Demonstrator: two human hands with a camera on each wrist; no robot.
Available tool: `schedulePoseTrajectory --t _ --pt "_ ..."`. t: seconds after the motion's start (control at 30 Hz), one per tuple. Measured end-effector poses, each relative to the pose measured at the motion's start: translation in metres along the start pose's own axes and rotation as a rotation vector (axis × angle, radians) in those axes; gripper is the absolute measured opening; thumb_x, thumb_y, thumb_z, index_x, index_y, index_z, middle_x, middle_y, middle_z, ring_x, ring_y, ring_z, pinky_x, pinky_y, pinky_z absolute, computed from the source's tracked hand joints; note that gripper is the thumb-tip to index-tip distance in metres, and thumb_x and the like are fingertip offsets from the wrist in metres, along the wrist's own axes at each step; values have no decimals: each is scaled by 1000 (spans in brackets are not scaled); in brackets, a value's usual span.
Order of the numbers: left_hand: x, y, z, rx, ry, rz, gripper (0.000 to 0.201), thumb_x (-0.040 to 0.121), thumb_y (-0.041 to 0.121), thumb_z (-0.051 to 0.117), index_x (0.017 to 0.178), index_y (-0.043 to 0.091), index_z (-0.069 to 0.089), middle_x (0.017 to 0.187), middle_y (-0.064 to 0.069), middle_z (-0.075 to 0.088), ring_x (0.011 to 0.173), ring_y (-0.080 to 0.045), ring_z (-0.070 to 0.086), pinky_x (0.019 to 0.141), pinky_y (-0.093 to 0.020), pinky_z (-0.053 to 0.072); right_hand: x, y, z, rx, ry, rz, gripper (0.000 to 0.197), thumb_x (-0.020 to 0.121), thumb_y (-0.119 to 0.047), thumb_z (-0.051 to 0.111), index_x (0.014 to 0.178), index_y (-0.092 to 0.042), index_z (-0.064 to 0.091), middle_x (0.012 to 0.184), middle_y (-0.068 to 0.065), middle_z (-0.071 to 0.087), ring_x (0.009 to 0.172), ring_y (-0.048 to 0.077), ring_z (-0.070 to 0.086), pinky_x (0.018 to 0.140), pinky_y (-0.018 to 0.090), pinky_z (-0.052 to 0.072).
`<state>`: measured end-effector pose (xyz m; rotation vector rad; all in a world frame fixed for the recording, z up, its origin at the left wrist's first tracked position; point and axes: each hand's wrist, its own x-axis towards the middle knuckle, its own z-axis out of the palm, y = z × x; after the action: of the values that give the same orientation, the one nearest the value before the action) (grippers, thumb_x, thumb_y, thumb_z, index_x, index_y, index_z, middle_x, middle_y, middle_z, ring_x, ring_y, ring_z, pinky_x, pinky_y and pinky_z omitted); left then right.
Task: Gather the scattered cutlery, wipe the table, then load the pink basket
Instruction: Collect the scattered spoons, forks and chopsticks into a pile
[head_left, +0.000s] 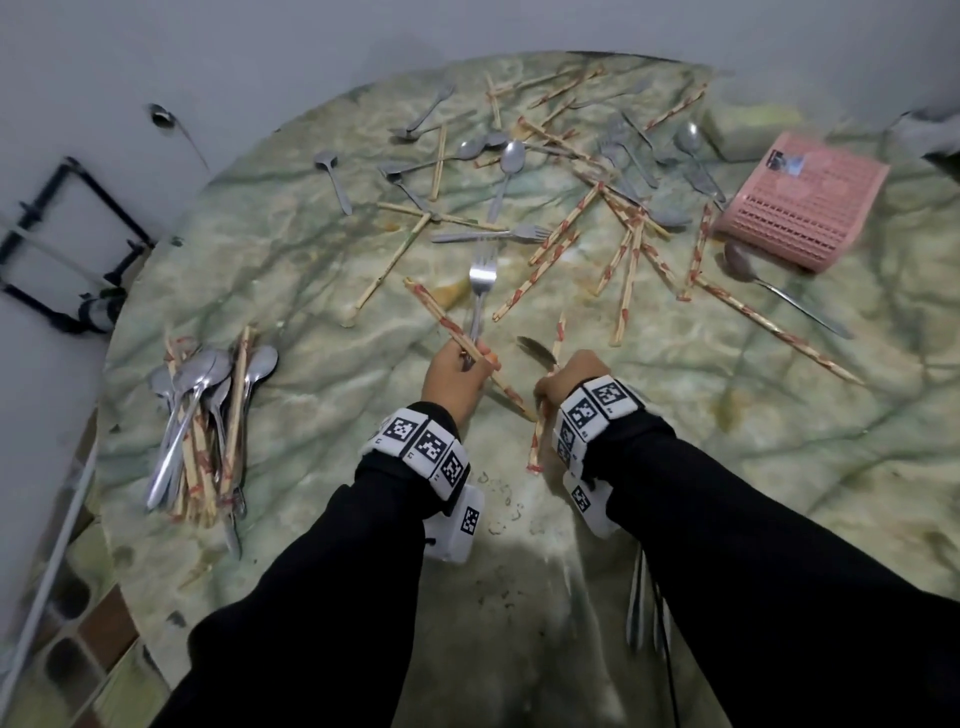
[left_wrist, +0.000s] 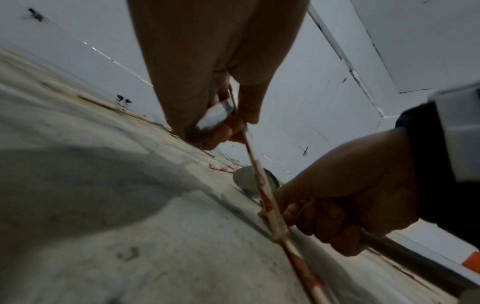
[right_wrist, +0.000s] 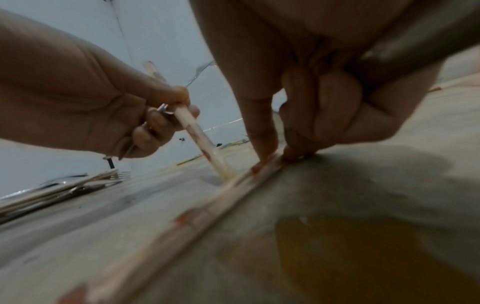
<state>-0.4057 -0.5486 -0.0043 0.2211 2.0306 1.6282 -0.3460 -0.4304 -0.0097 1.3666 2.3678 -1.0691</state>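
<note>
Left hand (head_left: 457, 376): clenched around a fork (head_left: 480, 291) and a chopstick (head_left: 447, 325), the tines pointing away, the chopstick's near tip touching the table (head_left: 727, 467).
Right hand (head_left: 569, 376): fingers curled on a spoon handle, the bowl (head_left: 535, 347) sticking out ahead; thumb and forefinger pinch a second chopstick (head_left: 540, 436) lying flat under the wrist.
Step in hand: gathering, by my reading; lift the flat chopstick at one end to get fingers beneath, and keep the held pieces parallel so nothing slips out.
Gathered pile (head_left: 208, 415): left of the left hand, near the table's rim; set pieces inboard, or they may roll off.
Open room: bare tabletop just ahead of and right of both hands; crumbs and an orange stain close by.
Scattered cutlery (head_left: 571, 197): beyond the hands, spoons, forks and chopsticks crossed over one another.
Pink basket (head_left: 805, 202): far right of the right hand, apparently bottom up, a spoon (head_left: 779, 291) lying just beside its near edge.
</note>
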Motion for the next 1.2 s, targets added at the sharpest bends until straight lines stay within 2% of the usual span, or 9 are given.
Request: schedulePoseTrajectory --t 0.1,0.23,0.4,0.63,0.77,0.9,1.03,1.13,1.2 --pt "0 5 -2 -24 51 21 18 95 10 47 79 18 49 77 2 54 70 -10 50 66 -21 43 -4 -5 -4 47 4 -13 23 91 -18 55 94 4 60 94 17 62 93 32 61 65 27 39" --pt "2 19 -9 -5 113 106 21 98 19 42 78 17 50 68 1 46 61 -12 43 64 -27 38 -10 -4 -17 219 33 -70 34 92 -29 52 71 -3 52 66 7 50 74 26 52 54 28 38" --pt "-18 45 -10 -117 8 135 23 101 16 34 84 20 49 64 -1 46 60 -15 54 58 -27 42 -23 17 -41 593 237 -120 19 75 -24 54 65 -9 55 68 14 57 71 34 59 76 51 53" --pt "-68 49 14 -203 -307 49 19 99 6 35 85 13 44 62 -5 48 42 -8 53 46 -21 45 -69 77 -69 941 251 -9 21 89 -9 36 76 -14 51 48 -1 39 42 14 35 43 22 27" --pt "-96 24 37 -7 -325 -20 18 96 10 44 80 18 45 60 -1 38 41 -9 34 40 -19 30 -99 118 -60 908 150 43 19 91 -7 44 73 -15 49 54 2 43 44 14 39 43 24 32" --pt "-120 -8 60 106 -273 -131 11 86 4 57 88 13 52 68 -2 47 49 -12 41 40 -16 37 -119 141 -37 947 85 103 23 89 5 38 74 -10 45 56 8 45 35 13 43 35 19 36" --pt "-139 -38 81 188 -234 -230 15 76 1 64 81 13 56 88 -16 62 77 -25 61 78 -36 56 -130 154 -21 767 137 145 20 86 -2 52 67 -10 52 58 4 50 52 17 49 44 20 39" --pt "-145 -48 93 341 -237 -206 14 75 3 66 79 12 57 83 -11 62 75 -24 59 74 -30 53 -127 160 -12 588 135 146 5 79 -8 64 81 -6 60 76 12 62 76 27 60 61 21 49" --pt "-145 -52 98 449 -235 -169 14 75 8 70 87 7 62 83 -10 62 78 -26 61 74 -29 51 -123 164 -8 473 122 150 29 74 -16 71 98 -3 62 95 15 65 89 30 63 72 30 49"
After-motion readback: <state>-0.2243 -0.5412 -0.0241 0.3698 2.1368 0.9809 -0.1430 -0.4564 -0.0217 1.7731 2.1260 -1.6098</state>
